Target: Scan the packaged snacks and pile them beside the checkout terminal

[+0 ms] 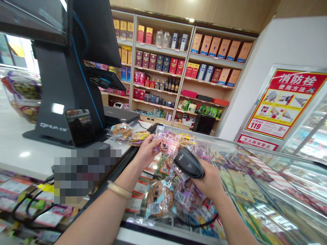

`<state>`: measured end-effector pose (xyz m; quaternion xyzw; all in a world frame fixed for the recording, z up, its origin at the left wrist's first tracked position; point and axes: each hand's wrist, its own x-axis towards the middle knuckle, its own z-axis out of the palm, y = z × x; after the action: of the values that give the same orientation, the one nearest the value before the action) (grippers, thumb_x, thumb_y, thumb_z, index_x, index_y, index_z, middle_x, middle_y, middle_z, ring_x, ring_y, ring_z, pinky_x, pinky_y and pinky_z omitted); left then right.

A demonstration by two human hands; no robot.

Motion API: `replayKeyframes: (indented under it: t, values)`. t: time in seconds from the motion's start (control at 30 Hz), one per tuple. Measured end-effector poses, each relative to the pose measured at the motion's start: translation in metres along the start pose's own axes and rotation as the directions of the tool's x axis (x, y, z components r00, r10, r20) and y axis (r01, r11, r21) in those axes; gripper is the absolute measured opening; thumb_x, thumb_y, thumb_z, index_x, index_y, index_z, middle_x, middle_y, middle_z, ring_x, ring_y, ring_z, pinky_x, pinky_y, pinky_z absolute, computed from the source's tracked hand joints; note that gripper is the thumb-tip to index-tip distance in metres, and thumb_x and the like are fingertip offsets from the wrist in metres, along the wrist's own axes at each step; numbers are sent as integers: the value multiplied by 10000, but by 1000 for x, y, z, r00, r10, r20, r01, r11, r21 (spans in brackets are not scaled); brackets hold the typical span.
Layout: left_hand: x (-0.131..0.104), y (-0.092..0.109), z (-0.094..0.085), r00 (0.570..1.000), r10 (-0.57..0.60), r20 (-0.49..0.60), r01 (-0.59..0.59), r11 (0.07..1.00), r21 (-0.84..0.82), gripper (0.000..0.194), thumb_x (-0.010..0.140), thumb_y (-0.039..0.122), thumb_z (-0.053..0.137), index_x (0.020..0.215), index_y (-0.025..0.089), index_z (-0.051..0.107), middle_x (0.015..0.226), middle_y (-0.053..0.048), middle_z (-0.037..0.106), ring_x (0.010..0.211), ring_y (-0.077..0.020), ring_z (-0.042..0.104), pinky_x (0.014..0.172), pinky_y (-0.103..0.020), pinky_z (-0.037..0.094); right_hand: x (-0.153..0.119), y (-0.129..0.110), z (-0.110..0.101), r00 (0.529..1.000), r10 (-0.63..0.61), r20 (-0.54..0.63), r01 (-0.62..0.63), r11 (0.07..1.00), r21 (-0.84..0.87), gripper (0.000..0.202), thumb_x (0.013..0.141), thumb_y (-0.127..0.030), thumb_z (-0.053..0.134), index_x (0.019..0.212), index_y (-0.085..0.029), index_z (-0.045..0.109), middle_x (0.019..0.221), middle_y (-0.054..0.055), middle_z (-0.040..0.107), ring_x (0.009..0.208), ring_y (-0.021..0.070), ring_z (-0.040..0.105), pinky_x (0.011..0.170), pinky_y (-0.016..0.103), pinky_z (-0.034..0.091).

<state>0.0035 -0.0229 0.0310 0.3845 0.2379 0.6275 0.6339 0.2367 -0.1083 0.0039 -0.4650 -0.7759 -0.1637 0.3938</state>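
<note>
My left hand (148,149) pinches the left edge of a clear plastic snack packet (169,142) with a pink and purple label. Close beside it, my right hand (211,178) is wrapped round a black barcode scanner (188,163), whose head points up and left at the packet. Beneath both hands, more wrapped snacks lie on the glass counter. One packaged round biscuit (160,199) with a blue-and-white wrapper shows its barcode, and purple packets (188,194) lie right of it. Further packets (121,131) are heaped behind my left hand.
A black point-of-sale terminal (63,88) rises at the left on a white counter (15,143). A black cable (196,224) curves at the front of the glass counter. Shelves (163,71) of boxes and bottles line the back wall; a red poster (286,102) is at right.
</note>
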Motion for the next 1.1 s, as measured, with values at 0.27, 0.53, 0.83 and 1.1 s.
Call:
replayKeyframes:
  t: [0.27,0.53,0.83,1.1]
  values:
    - [0,-1,0,1000,20,-4,-20,998,-66,343,559,207,859,799,145,621,694,24,661,567,-87,605,523,-182,490,0,2,1,998,-22,-60,23,1000,19,96,777,-295,566,789,-208,602,710,40,660,634,204,624,580,290,460]
    - [19,1,-14,906,85,-414,-243,906,-346,99,788,159,705,762,151,609,646,24,650,559,-81,608,606,-194,537,1,1,-2,989,-67,-128,71,997,26,92,796,-290,545,767,-213,586,670,28,642,595,189,615,540,276,455]
    - [33,20,-30,804,-31,-593,-271,870,-413,226,904,16,448,767,135,582,732,-29,668,748,-85,683,768,-176,565,-1,3,0,984,-96,-152,99,995,10,75,778,-269,541,719,-221,541,638,17,608,557,177,588,521,272,443]
    - [40,2,-48,796,-110,-596,-105,944,-314,97,871,63,568,802,128,587,614,-29,629,489,-100,624,487,-179,549,-1,3,0,985,-91,-144,96,995,27,120,801,-272,551,693,-223,537,682,30,631,606,185,602,538,270,442]
